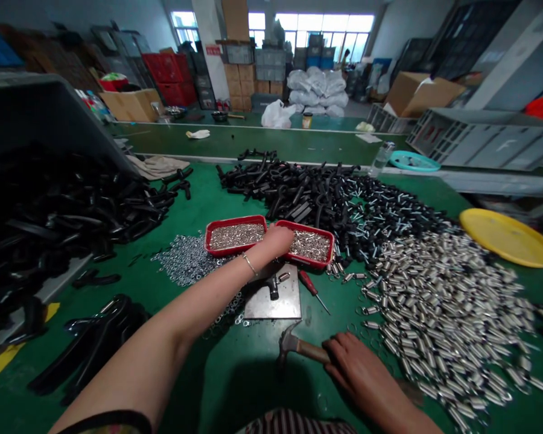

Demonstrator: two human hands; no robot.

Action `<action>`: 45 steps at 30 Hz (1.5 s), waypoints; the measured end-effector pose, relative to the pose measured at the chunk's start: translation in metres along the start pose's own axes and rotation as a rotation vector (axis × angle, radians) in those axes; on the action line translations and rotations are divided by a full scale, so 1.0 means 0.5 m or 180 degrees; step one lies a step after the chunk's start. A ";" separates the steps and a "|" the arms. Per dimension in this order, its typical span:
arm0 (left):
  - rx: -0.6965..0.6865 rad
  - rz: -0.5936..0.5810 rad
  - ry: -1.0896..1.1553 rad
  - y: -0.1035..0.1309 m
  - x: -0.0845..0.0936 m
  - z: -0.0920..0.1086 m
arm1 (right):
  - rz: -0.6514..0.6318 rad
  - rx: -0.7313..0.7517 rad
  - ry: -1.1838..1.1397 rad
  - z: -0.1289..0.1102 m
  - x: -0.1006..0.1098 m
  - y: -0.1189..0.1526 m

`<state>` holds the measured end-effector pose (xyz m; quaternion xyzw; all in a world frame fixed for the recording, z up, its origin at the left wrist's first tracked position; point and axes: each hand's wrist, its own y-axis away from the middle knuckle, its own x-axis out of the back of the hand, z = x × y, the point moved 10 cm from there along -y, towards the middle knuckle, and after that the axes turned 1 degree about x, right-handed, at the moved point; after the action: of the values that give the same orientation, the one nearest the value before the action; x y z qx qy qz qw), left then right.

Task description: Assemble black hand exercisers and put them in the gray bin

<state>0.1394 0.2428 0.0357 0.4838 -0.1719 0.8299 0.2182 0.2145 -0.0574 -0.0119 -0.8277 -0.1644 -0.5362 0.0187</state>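
My left hand (279, 241) reaches to the near left end of the right red tray (331, 248), which holds small shiny metal pins. Its fingers are curled down among them, and whatever they pinch is hidden. Under my left wrist, a black plastic part (274, 289) and a spring (283, 277) rest on a metal plate (265, 307). My right hand (355, 364) is closed around the wooden handle of a claw hammer (305, 349), whose head points left, near the plate's front edge. A red-handled screwdriver (314, 291) lies just right of the plate.
Another red tray (207, 236) of pins stands on the left, beside loose washers (181, 259). Black parts (294, 187) are heaped behind, and springs (438, 307) pile up on the right near a yellow lid (509, 238). A dark bin (49, 120) spills black handles at left.
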 end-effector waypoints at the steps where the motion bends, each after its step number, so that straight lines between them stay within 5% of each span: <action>1: 0.0010 0.0044 -0.0011 0.008 0.003 0.001 | -0.0016 -0.0030 -0.0074 0.001 -0.005 -0.001; 7: 0.0128 0.0611 0.0336 0.058 0.076 -0.005 | -0.0438 -0.0074 -0.0934 -0.024 -0.005 -0.011; 11: 0.0013 0.1011 0.1121 0.137 0.126 -0.045 | -0.0138 -0.0406 -0.1519 0.026 0.033 0.018; 15: 0.0143 0.0567 0.1250 0.231 0.094 -0.082 | -0.0131 -0.1338 -0.1920 0.127 0.015 0.054; 18: 0.0277 0.0286 0.1123 0.270 0.059 -0.093 | 0.0542 -0.1360 -0.1535 0.149 0.056 0.038; 21: 0.0236 0.0273 0.0741 0.271 0.042 -0.087 | 0.0996 -0.1320 -0.1571 0.132 0.087 0.004; 28: 0.0126 0.0226 -0.0434 0.256 -0.005 -0.069 | 0.0413 -0.0844 -0.2106 0.053 0.043 -0.088; 32: -0.0698 0.0269 -0.1054 0.263 -0.024 -0.018 | 0.0141 -0.1002 -0.2671 0.054 -0.001 -0.106; 35: -0.1094 0.0111 -0.1120 0.277 -0.035 0.001 | 0.0313 -0.0791 -0.2127 0.050 0.032 -0.125; 41: -0.0317 0.0289 -0.0346 0.330 -0.015 -0.048 | 0.0807 -0.0211 -0.0978 -0.021 0.144 -0.159; 45: -0.0347 0.0209 -0.0078 0.351 -0.033 -0.050 | 0.0516 -0.0189 -0.0409 -0.026 0.122 -0.209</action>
<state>0.0357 0.1036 -0.0034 0.4755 -0.2353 0.8200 0.2148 0.1951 0.0538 0.0330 -0.8712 -0.0818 -0.4834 0.0269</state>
